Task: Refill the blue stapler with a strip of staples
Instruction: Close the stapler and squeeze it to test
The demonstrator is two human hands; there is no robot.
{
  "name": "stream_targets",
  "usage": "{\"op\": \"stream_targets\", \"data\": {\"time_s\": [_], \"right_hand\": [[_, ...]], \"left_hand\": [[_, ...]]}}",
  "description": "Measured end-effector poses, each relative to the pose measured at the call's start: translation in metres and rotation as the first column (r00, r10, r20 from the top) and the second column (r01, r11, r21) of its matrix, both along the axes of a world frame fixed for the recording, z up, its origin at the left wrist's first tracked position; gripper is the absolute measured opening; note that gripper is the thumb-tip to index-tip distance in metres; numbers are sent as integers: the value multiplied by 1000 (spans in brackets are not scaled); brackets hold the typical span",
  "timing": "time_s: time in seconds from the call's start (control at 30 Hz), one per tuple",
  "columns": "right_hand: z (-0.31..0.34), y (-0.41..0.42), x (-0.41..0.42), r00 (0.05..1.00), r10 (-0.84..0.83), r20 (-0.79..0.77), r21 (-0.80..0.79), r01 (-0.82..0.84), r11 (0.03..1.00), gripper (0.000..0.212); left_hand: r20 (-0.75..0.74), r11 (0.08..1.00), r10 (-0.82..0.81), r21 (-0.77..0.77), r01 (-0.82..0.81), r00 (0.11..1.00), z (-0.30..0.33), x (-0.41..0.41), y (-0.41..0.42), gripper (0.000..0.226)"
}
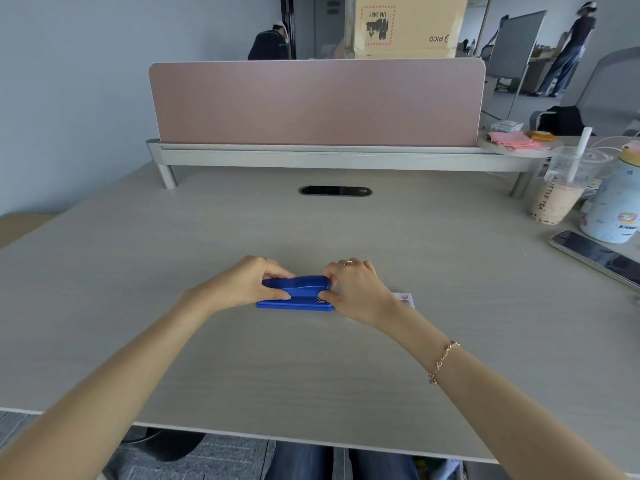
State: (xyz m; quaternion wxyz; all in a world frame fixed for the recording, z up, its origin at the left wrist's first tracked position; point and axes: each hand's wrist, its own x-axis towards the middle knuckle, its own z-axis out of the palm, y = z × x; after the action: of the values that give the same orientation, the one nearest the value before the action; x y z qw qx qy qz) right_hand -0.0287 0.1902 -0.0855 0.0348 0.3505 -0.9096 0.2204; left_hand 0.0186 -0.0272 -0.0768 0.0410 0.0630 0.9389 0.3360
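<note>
The blue stapler (300, 292) lies flat on the pale wooden desk (311, 358), its length running left to right, top arm down. My left hand (244, 284) grips its left end with thumb and fingers. My right hand (356, 289) pinches its right end. A small white box with red print (405, 299), probably the staples, peeks out from behind my right wrist, mostly hidden. No loose strip of staples is visible.
A pink divider panel (317, 102) on a metal rail stands at the back. At the right are a milk tea cup with straw (562, 192), a white bottle (614, 202) and a dark phone (599, 256). A cable slot (335, 191) sits mid-desk. People stand far behind.
</note>
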Motion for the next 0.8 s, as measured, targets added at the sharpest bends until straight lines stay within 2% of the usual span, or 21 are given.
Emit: {"op": "stream_targets", "data": {"time_s": [0.47,0.67,0.8], "right_hand": [[-4,-2,6,1000,-28,3,14,28,1000,20],[0,-2,8,997,-45,-62,2,45,999,22],[-3,0,9,998,-61,12,-56,62,997,27]], "left_hand": [[-10,998,-13,-65,12,1000,-3,2,-1,36],[-36,1000,20,-8,-20,999,-1,5,-3,44],[-51,999,37,23,-36,998,-4,11,-11,36]]}}
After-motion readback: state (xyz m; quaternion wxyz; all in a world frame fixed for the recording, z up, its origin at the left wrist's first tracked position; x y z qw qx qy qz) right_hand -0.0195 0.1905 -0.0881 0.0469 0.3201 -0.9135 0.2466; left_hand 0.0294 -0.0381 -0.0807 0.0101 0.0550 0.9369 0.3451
